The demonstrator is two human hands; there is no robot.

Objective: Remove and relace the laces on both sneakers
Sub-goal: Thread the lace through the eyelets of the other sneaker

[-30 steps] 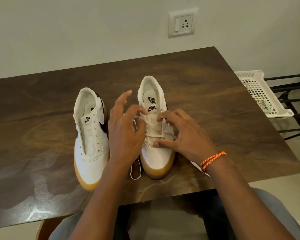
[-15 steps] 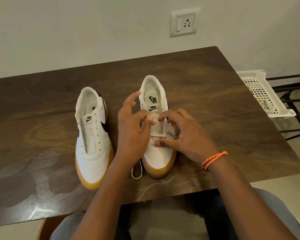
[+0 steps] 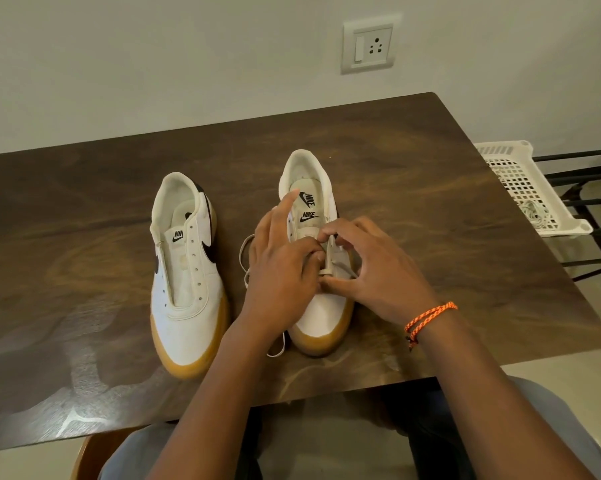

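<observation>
On the dark wooden table (image 3: 396, 168), your left sneaker (image 3: 188, 271) sits fully unlaced. Both hands work the right sneaker (image 3: 327, 317): your left hand (image 3: 278, 271) and right hand (image 3: 378, 271) pinch its lace (image 3: 328, 258) at the lower eyelets, so relacing looks barely begun.

right sneaker (image 3: 321, 311) eyelets hidden by hands, basket (image 3: 521, 174) contents unclear

Dark wood-grain table (image 3: 84, 209) set against a plain pale wall (image 3: 153, 57) bearing a switch-and-socket plate (image 3: 368, 46); white perforated plastic basket (image 3: 521, 181) on a black metal rack (image 3: 583, 216) at right
</observation>
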